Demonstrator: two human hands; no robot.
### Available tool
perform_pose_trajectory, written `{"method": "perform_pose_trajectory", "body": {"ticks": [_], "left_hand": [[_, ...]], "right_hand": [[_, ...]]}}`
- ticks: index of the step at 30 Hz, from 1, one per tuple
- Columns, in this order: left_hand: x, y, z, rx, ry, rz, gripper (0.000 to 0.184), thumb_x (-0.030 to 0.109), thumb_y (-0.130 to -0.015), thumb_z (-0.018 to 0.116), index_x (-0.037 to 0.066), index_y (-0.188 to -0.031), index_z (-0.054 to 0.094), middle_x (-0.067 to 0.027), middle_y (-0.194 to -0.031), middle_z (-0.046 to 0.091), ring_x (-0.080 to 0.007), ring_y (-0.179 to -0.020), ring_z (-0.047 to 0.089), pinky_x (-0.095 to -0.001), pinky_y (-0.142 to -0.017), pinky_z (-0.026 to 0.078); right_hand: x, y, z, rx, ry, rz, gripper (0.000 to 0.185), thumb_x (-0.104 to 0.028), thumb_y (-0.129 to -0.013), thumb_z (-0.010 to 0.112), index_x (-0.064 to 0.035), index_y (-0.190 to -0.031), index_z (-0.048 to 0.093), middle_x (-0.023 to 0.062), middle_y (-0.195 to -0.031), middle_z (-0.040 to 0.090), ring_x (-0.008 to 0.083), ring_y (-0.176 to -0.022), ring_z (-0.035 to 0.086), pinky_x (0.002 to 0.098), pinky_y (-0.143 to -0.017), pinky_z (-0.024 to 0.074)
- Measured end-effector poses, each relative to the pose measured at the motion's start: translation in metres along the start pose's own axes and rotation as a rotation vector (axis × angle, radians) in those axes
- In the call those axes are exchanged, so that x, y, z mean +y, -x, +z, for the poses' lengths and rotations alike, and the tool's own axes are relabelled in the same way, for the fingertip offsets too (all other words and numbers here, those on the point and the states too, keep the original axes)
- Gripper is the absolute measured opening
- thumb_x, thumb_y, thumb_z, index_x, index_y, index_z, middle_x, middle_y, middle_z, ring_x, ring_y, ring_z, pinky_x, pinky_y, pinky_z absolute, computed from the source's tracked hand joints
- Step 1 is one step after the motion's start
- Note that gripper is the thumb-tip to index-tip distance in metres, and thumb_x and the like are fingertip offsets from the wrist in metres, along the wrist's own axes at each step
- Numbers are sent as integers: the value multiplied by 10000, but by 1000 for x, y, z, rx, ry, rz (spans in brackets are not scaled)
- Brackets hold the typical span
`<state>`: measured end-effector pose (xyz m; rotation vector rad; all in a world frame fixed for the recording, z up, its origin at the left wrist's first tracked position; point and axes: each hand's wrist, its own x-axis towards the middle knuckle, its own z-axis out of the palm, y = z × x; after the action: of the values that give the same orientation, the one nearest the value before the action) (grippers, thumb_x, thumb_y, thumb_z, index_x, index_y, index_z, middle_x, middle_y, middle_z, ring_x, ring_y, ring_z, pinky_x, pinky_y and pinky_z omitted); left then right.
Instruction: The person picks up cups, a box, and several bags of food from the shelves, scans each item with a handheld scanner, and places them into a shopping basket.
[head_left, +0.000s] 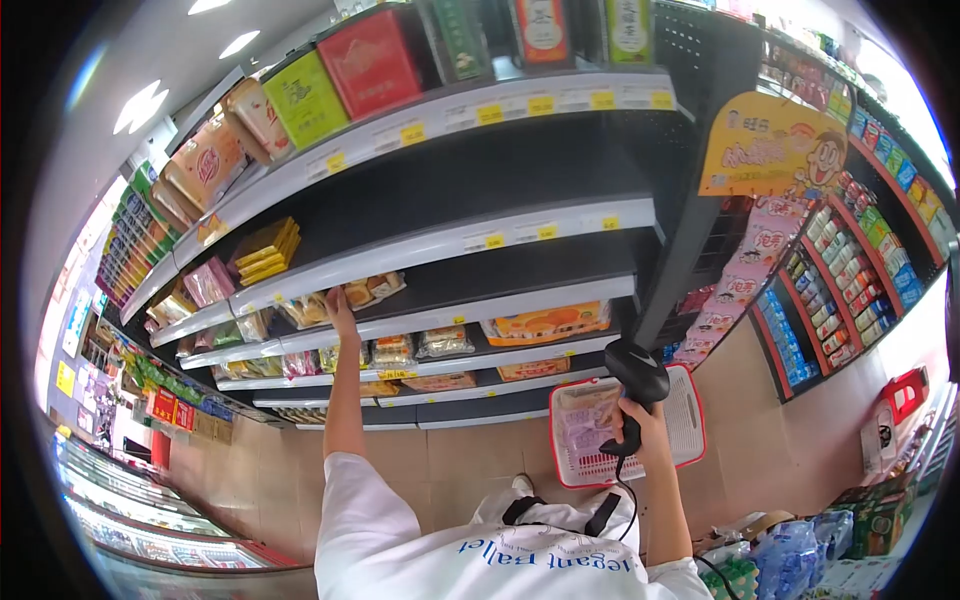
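Note:
My left hand (340,306) reaches out to a middle shelf, closed on the left end of a clear packet of bread (374,290). Its fingertips are small and partly hidden. Left of that hand more packaged bread (306,311) lies on the same shelf. My right hand (640,425) is wrapped round the handle of a black barcode scanner (637,375), whose cable hangs down past my trousers. Below the scanner, a red and white shopping basket (686,420) stands on the floor with a clear-wrapped packet (585,420) inside.
Yellow packets (268,252) and pink packets (209,281) sit one shelf higher. Gift boxes and tins, including a red box (369,62), line the top shelf. A dark metal post (690,210) and hanging pink packets (735,288) stand right. Bottled water packs (790,555) are at lower right.

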<state>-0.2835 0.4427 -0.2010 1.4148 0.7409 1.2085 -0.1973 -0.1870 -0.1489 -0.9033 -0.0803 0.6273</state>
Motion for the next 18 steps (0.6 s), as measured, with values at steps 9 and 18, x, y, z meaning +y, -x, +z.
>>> {"method": "perform_pose_trajectory", "body": {"ticks": [9,18], "left_hand": [[3,207,43,293,-243,273,266,51,-919,450,-3,-1174,501,-128,-1114,565,-216,-1037,526,-343,-928,397],[-40,632,45,-1047,-418,-731,384,300,-994,376,22,-1235,483,-159,-1191,552,-268,-1115,508,-364,-944,389]], "right_hand": [[-75,11,-109,-14,252,-39,185,-50,-845,585,-47,-1003,487,81,-622,514,167,-458,499,276,-402,397],[-129,17,-187,29,177,-16,210,-67,-848,572,-57,-1041,492,67,-616,486,153,-438,472,273,-360,372]]}}
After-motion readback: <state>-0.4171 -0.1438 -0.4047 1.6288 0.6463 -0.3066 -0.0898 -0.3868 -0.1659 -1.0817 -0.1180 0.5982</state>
